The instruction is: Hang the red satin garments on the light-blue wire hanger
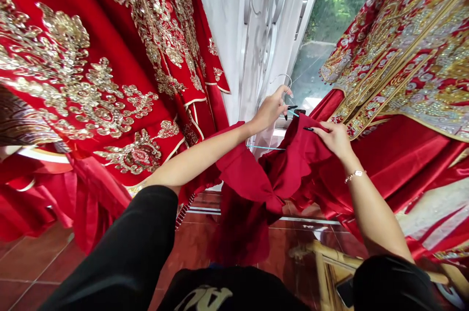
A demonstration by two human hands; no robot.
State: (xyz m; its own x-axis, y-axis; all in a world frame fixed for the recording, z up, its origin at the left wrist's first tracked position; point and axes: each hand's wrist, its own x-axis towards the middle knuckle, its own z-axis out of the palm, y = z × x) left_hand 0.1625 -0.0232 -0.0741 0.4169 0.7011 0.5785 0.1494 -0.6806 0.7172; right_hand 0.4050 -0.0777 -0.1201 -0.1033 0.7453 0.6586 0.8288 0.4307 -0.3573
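A plain dark red garment [278,169] hangs in front of me on a thin hanger [281,78] with a metal hook. My left hand [271,107] is closed on the hanger just below the hook. My right hand [334,137] grips the top edge of the red garment, its fingers pressed into the cloth. A bracelet sits on my right wrist. The garment's lower part droops toward the floor between my arms.
Red robes with gold embroidery [91,81] hang at the left and at the right [406,52]. White curtains [256,23] and a window with greenery are straight ahead. A bamboo chair frame [330,262] stands low right on the red tiled floor [32,267].
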